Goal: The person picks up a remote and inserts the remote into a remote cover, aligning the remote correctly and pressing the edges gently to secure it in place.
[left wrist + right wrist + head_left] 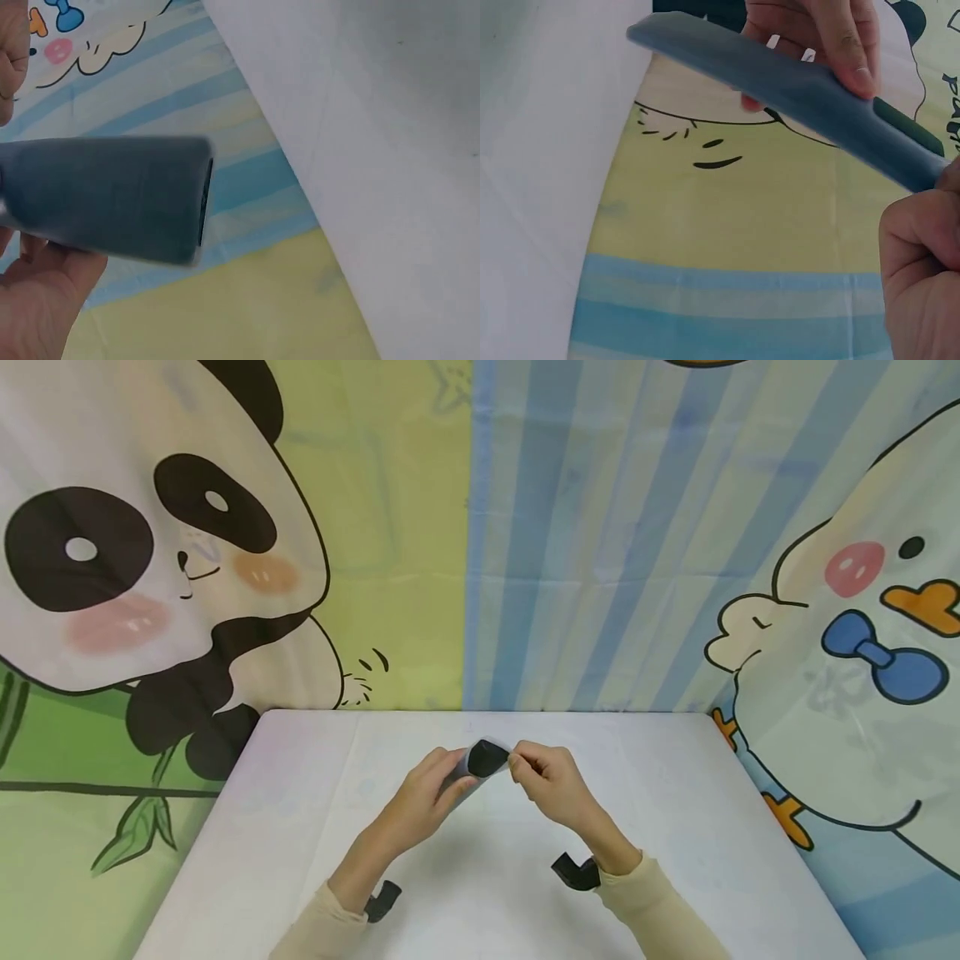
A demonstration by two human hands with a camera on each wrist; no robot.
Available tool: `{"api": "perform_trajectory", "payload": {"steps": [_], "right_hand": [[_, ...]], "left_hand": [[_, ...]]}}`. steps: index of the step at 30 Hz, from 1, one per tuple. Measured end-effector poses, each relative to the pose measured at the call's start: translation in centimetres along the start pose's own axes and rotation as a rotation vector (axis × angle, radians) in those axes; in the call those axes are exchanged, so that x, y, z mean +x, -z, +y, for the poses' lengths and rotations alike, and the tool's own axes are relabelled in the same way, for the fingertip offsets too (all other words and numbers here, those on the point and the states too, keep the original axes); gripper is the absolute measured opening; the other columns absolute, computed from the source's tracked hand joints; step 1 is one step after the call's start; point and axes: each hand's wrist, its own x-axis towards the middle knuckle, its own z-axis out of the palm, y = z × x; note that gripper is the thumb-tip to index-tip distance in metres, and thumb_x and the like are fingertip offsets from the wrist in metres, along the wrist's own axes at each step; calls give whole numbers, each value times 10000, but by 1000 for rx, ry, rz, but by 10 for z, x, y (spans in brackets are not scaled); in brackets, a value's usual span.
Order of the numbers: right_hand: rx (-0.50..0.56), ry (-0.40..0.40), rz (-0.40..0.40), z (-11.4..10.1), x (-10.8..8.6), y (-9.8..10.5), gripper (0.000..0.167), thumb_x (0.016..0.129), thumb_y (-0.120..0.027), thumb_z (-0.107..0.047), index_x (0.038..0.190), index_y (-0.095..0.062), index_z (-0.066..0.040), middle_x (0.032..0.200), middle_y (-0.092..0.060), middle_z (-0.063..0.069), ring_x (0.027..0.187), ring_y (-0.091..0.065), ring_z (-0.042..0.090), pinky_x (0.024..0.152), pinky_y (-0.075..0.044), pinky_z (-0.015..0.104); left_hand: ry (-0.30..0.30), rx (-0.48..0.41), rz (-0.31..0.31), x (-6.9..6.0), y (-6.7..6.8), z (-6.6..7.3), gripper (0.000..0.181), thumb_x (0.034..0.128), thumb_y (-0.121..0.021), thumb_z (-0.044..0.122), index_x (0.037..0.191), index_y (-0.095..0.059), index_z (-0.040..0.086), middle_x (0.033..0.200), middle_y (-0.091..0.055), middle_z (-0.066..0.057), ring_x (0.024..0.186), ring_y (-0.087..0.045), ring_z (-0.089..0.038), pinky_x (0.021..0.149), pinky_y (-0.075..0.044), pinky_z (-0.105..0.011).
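A long, flattened blue-grey case (487,758) is held up above the table, tilted; its exact kind cannot be told. In the head view, its upper end shows a black, many-sided face. My left hand (416,806) grips the body from the side, thumb on the near face and fingers behind. With curled fingers, my right hand (553,781) pinches the right corner of that upper end. Seen from the left wrist, the case (105,199) has a thin dark slit along its far end. The right wrist view shows a dark patch on the case (780,90) beside the right hand (922,262).
Beneath the hands lies a white tabletop (480,893). Behind it hangs a printed cloth (390,527) with a panda at left and a white bird at right. Black bands (576,872) sit at both wrists, by the beige sleeves (660,910).
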Motion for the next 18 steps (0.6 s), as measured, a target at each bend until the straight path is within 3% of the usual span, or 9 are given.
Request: {"api": "perform_trajectory", "payload": {"steps": [2,6,9,11,14,18], "right_hand": [[-78,76,25,-4,2,-1,325,984,-541,54,738,-545,-158,525,-381,-90,427,-314,4,380,-262,191],[-350,257,94,-9,5,-8,291,963,-526,21,727,-474,-140,551,-337,-93,455,-256,-21,396,-237,143],[-569,365,145,-11,11,-13,276,1002,-483,-52,736,-442,-111,568,-327,-74,467,-248,6,411,-236,134],[-651,406,169,-11,16,-14,292,1044,-447,-117,754,-456,-87,580,-349,-57,474,-274,36,420,-255,149],[-616,406,176,-9,21,-14,328,1079,-434,-209,782,-489,-82,606,-388,-43,497,-315,62,437,-282,175],[-365,302,165,-1,22,-8,325,1042,-556,-333,816,-518,-102,615,-409,-48,517,-331,36,446,-298,185]], "left_hand": [[-36,30,37,3,-1,3,372,971,-679,134,1328,-585,83,1003,-522,34,783,-493,-86,629,-485,-215],[-77,97,96,7,-6,4,438,921,-725,54,1331,-571,42,977,-492,0,718,-472,-71,582,-460,-159],[-53,76,137,10,-11,6,425,943,-704,72,1340,-561,23,994,-516,-31,756,-516,-85,623,-502,-181],[-4,-5,158,12,-13,9,377,966,-679,98,1322,-576,30,1015,-549,-38,816,-559,-111,659,-539,-227],[76,-177,167,13,-13,13,335,983,-656,123,1308,-593,69,1059,-600,-38,904,-626,-150,726,-574,-296],[185,-387,136,11,-14,18,324,1002,-632,159,1319,-575,116,1172,-630,-32,998,-678,-176,824,-574,-356]]}}
